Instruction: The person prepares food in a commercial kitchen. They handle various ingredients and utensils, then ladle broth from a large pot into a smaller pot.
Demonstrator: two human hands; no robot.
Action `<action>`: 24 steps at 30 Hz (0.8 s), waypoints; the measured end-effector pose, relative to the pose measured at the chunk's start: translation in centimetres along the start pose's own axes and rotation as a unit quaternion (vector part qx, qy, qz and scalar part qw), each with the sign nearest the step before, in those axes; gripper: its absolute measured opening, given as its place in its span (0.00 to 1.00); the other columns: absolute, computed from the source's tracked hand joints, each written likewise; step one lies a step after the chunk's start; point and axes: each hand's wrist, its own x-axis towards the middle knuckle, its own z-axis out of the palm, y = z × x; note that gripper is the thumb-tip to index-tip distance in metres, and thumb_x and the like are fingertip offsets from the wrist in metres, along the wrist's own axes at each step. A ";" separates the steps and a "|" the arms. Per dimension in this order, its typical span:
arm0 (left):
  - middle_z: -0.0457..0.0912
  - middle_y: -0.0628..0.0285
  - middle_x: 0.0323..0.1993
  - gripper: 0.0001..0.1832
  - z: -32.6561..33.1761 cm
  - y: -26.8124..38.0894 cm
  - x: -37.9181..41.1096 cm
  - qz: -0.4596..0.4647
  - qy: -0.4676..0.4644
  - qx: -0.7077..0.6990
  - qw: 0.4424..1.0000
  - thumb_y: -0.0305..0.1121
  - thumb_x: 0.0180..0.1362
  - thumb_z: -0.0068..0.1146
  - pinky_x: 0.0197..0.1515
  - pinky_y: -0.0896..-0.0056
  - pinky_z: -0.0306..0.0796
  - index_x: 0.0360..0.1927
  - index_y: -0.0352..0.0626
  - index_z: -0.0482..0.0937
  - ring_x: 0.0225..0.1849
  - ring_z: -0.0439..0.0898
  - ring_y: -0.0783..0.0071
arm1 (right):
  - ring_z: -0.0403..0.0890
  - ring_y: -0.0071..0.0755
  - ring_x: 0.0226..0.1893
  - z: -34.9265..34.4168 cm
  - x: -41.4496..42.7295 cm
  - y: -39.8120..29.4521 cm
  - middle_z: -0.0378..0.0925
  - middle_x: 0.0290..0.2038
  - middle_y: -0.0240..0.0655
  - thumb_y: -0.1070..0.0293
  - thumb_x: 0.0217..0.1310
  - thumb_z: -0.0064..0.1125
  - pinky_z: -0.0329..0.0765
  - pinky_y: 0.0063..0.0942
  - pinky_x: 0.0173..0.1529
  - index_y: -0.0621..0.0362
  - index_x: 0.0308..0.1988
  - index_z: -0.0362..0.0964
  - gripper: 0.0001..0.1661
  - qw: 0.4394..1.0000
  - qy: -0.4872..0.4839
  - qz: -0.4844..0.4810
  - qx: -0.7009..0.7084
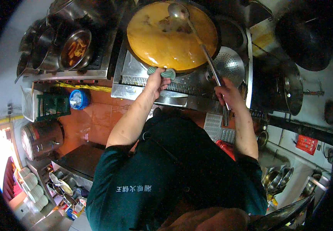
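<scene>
A large wok (172, 37) full of orange-yellow liquid stands on the steel range before me, with a darker patch near its middle. At the wok's near rim, my left hand (157, 82) grips a folded green cloth (166, 74). My right hand (228, 91) is closed around the long metal handle of a ladle (178, 11), whose bowl lies over the far part of the liquid. A round perforated metal strainer (230, 65) rests right of the wok, just beyond my right hand.
On the stove to the left stands a metal pot (75, 49) of reddish broth with pieces in it, beside other pots. A blue bin (79, 99) and a green crate (53, 106) are on the floor at left. A dark wok (302, 43) is at the upper right.
</scene>
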 end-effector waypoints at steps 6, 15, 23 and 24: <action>0.80 0.62 0.31 0.24 -0.4 -0.1 -0.1 0.007 -0.015 0.020 1.000 0.54 0.60 0.51 0.35 0.73 0.72 0.48 0.44 0.76 0.34 0.80 0.73 | 0.65 0.21 0.14 -0.5 4.2 -1.4 0.66 0.19 0.28 0.69 0.62 0.56 0.62 0.23 0.18 0.58 0.53 0.64 0.20 0.995 0.036 -0.090 -0.031; 0.81 0.61 0.33 0.28 -0.6 -0.1 -0.2 0.018 -0.010 0.040 0.999 0.57 0.59 0.53 0.33 0.78 0.71 0.47 0.42 0.75 0.34 0.79 0.74 | 0.66 0.21 0.12 1.9 10.4 -4.1 0.67 0.19 0.29 0.66 0.59 0.54 0.63 0.22 0.17 0.57 0.39 0.68 0.09 0.986 -0.025 -0.084 0.141; 0.81 0.60 0.35 0.30 -0.7 0.1 -0.6 0.021 -0.020 0.057 0.998 0.60 0.58 0.53 0.35 0.77 0.72 0.46 0.41 0.76 0.36 0.79 0.75 | 0.64 0.17 0.12 3.5 11.0 -4.2 0.66 0.18 0.26 0.67 0.63 0.50 0.64 0.19 0.18 0.61 0.58 0.65 0.24 0.969 -0.127 -0.031 0.211; 0.81 0.60 0.35 0.30 -0.7 0.1 -0.5 0.020 -0.020 0.058 0.998 0.60 0.58 0.52 0.35 0.77 0.72 0.45 0.41 0.77 0.36 0.79 0.75 | 0.64 0.16 0.12 3.5 10.9 -4.1 0.66 0.19 0.25 0.67 0.63 0.50 0.63 0.19 0.18 0.61 0.59 0.64 0.25 0.964 -0.139 -0.009 0.227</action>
